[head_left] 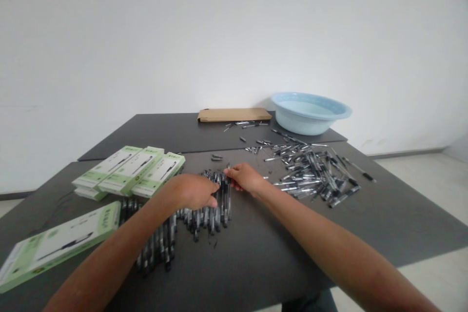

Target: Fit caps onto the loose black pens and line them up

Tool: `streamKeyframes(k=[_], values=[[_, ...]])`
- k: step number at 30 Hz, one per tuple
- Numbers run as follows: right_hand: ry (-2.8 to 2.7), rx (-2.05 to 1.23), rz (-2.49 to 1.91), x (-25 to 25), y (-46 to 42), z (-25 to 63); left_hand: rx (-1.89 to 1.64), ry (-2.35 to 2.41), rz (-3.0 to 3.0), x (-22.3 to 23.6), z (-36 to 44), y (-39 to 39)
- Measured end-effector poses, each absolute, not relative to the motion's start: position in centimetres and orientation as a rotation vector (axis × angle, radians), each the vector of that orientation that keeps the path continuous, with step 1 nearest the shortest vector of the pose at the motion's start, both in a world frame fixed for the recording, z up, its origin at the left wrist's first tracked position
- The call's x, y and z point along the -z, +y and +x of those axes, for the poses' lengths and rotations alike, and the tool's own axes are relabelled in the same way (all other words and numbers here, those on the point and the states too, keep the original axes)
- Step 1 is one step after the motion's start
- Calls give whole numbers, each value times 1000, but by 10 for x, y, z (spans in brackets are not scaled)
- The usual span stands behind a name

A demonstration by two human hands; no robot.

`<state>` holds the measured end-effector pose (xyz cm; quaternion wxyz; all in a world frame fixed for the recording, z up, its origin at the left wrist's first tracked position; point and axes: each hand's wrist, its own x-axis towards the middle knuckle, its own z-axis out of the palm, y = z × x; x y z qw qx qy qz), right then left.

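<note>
Black-and-clear pens lie side by side in a row in the middle of the table. Over this row reaches my left hand, with thumb and forefinger apart and nothing visible between them; its other fingers are hidden. At the row's right end, my right hand has its fingertips closed around the upper end of a pen, which lies along the row. More pens are lined up under and beside my left forearm, partly covered by it.
A loose heap of pens spreads to the right. Green-and-white pen boxes are stacked at left, with another box nearer me. A light blue basin and a flat cardboard piece stand at the back.
</note>
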<state>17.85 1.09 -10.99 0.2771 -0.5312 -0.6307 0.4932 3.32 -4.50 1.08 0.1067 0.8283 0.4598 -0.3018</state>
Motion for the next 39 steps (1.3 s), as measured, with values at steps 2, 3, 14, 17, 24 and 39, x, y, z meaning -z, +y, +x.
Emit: streamKeyframes(k=[2,3,14,17,24,39], values=[[-1775,-1229,-1495,113,12,172,884,1345,2434,-12,31,-44],[-1812,-1171,-1527,114,11,171,884,1342,2430,-12,30,-44],[-2002,-743,-1679,115,6,186,870,1333,2440,-6,25,-39],[-2019,-664,-1738,113,8,193,861,1312,2443,-3,23,-37],[-2114,-617,-1751,114,3,195,915,1304,2431,-4,29,-39],[-2282,-544,-1625,108,-13,184,899,1290,2475,-1,24,-32]])
